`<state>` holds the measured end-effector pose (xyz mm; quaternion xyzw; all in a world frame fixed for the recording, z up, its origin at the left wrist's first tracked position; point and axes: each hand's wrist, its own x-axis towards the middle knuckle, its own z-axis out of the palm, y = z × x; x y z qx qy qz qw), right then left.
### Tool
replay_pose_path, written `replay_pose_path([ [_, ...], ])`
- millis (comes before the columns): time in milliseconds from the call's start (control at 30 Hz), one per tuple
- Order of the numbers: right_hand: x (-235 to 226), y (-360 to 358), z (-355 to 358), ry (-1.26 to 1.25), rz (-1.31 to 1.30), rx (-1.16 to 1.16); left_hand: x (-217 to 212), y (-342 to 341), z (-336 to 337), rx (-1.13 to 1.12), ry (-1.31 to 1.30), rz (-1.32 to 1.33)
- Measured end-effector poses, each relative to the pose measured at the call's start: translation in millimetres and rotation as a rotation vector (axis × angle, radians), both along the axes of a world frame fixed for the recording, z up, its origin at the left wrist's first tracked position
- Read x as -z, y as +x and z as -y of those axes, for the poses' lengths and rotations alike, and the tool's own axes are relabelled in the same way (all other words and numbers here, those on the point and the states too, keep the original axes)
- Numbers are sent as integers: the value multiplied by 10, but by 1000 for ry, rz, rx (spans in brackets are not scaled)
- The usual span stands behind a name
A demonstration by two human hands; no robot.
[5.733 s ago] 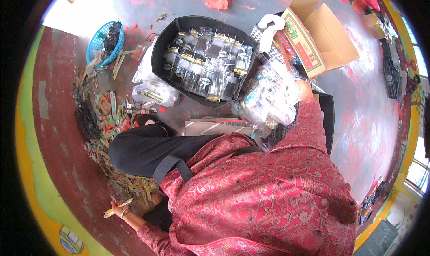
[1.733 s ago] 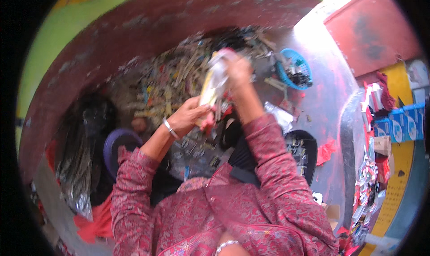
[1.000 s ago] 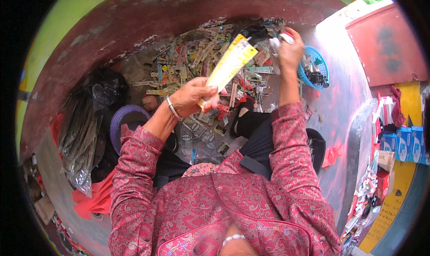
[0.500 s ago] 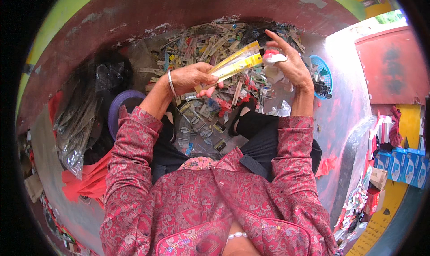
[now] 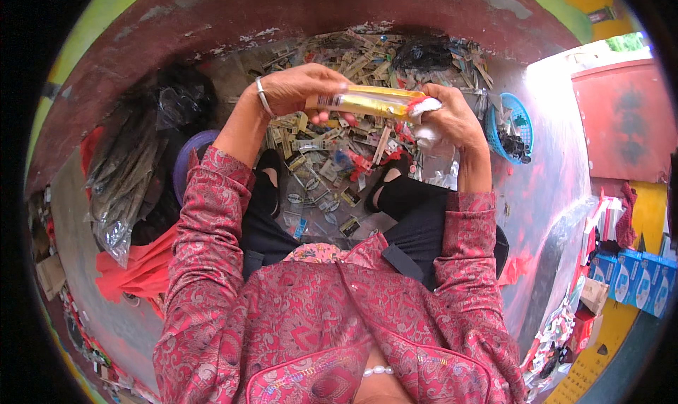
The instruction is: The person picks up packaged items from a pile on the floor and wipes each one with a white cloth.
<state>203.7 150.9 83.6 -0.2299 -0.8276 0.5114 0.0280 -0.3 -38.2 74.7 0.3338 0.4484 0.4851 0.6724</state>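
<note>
Closed around one end of a long, narrow yellow-and-clear plastic package (image 5: 378, 102) is my left hand (image 5: 300, 92). The package lies nearly level between my hands, above the pile on the floor. Closed at the package's other end is my right hand (image 5: 455, 114), with a crumpled white-and-red cloth-like wad (image 5: 426, 107) in its fingers. The wad touches the package end. Whether my right fingertips also pinch the package is hidden.
Loose flat packages and small pieces (image 5: 325, 167) cover the floor between my feet and beyond. A blue basket (image 5: 528, 118) with black items stands at the right, and a clear plastic bag (image 5: 116, 213) at the left. Blue boxes (image 5: 639, 277) stand far right.
My right hand has come down and in to the package's end, bringing the wad against it. The package has turned from slanting to nearly level, and my left hand has risen slightly.
</note>
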Motion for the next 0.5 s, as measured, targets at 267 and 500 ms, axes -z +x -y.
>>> replay_pose_path([
  [267, -24, -158, 139, -500, -271, 296, 399, -139, -155, -567, 170, 535],
  [500, 166, -420, 653, -392, -287, 390, 405, 488, -404, -500, 376, 676],
])
